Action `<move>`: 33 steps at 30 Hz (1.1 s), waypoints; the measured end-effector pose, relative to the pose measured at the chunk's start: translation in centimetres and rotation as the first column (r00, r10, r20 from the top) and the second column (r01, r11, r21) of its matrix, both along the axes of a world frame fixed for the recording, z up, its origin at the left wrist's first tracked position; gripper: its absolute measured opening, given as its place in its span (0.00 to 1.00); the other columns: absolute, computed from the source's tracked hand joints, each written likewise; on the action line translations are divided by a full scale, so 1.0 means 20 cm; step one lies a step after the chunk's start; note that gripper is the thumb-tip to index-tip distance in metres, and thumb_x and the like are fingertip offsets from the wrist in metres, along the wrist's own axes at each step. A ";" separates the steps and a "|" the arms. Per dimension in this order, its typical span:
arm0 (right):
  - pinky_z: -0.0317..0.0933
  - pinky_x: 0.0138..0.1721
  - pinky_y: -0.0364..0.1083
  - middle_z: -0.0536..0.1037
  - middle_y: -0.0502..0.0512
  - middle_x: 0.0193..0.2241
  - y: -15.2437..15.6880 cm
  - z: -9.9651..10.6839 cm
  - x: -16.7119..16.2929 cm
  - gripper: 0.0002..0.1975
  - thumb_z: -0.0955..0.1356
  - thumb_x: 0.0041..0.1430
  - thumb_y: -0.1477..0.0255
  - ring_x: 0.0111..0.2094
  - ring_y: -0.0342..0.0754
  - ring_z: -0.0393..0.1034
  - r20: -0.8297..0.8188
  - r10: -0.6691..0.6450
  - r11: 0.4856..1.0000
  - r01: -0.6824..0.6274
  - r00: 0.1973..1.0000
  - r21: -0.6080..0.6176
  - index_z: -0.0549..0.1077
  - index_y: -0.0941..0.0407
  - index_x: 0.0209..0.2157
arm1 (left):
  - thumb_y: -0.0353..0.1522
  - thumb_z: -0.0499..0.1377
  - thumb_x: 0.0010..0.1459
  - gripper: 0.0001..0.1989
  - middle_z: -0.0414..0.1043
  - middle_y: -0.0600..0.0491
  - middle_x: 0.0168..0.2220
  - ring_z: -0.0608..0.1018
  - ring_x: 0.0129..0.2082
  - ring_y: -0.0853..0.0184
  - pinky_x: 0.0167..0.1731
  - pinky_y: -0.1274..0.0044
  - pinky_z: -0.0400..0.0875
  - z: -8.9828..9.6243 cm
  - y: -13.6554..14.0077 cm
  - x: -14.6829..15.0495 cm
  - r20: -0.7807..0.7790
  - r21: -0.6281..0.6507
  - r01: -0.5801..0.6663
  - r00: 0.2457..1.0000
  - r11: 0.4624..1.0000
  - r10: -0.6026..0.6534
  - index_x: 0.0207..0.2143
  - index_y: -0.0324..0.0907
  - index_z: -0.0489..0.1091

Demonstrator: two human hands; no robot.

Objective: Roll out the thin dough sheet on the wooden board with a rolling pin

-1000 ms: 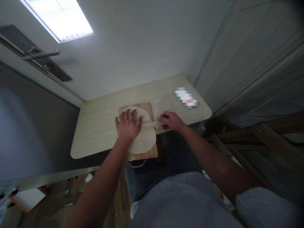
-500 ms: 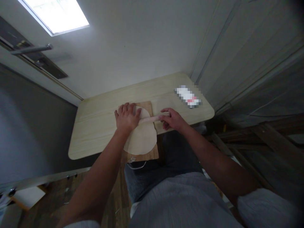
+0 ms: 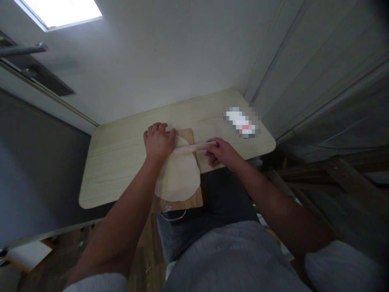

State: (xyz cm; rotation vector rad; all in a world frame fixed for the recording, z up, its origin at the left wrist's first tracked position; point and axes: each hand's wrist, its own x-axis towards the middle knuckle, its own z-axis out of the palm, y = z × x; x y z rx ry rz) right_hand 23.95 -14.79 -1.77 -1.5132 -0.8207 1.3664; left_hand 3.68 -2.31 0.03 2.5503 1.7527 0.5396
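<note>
A thin, wide, pale sheet of rolled dough lies on a wooden board. Across its far part runs a slim, light rolling pin. My left hand covers the pin's left end, palm down, with its fingers bent over toward the far side of the board. The dough and the pin beneath that palm are hidden. My right hand is closed round the pin's right end, just beyond the board's right edge, with the fingers curled under.
The board rests on a pale wooden table and juts over its near edge, with a metal handle at the near end. A blurred-out white object lies at the right. Behind stands a white door with a lever handle.
The rolling pin and my left hand have shifted slightly away from me over the dough. My left fingers, spread before, are now more bent. The view has tilted a little.
</note>
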 end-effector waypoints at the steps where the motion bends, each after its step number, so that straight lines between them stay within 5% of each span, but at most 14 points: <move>1: 0.67 0.16 0.40 0.75 0.46 0.25 0.00 0.00 0.00 0.08 0.68 0.66 0.73 0.16 0.41 0.70 -0.006 0.001 1.000 -0.001 1.000 -0.008 0.66 0.54 0.44 | 0.44 0.46 0.67 0.22 0.70 0.43 0.57 0.68 0.58 0.52 0.58 0.61 0.58 0.00 0.01 0.00 0.009 0.009 -0.001 1.000 1.000 0.001 0.53 0.44 0.70; 19: 0.66 0.17 0.42 0.76 0.47 0.25 0.01 0.03 0.01 0.07 0.67 0.66 0.73 0.16 0.42 0.70 -0.055 -0.025 0.998 0.021 0.998 -0.062 0.65 0.54 0.43 | 0.43 0.48 0.67 0.20 0.73 0.42 0.52 0.72 0.53 0.52 0.53 0.61 0.63 -0.04 0.10 0.02 0.026 0.030 -0.034 0.999 0.999 0.033 0.49 0.41 0.72; 27: 0.67 0.18 0.41 0.76 0.47 0.25 0.00 0.02 0.02 0.08 0.69 0.63 0.74 0.17 0.42 0.71 -0.039 0.004 1.000 -0.004 0.999 -0.009 0.67 0.54 0.42 | 0.43 0.44 0.70 0.21 0.76 0.45 0.48 0.73 0.52 0.56 0.55 0.63 0.60 -0.01 -0.03 -0.03 0.121 0.155 0.044 0.991 0.987 -0.063 0.45 0.44 0.73; 33: 0.69 0.20 0.41 0.77 0.47 0.28 0.01 -0.02 0.04 0.11 0.70 0.63 0.72 0.19 0.41 0.72 -0.046 0.055 0.998 -0.053 0.997 0.038 0.66 0.53 0.45 | 0.44 0.44 0.70 0.21 0.73 0.46 0.56 0.69 0.58 0.54 0.61 0.58 0.53 -0.05 -0.17 -0.08 0.060 0.100 0.103 0.992 0.990 -0.109 0.52 0.46 0.71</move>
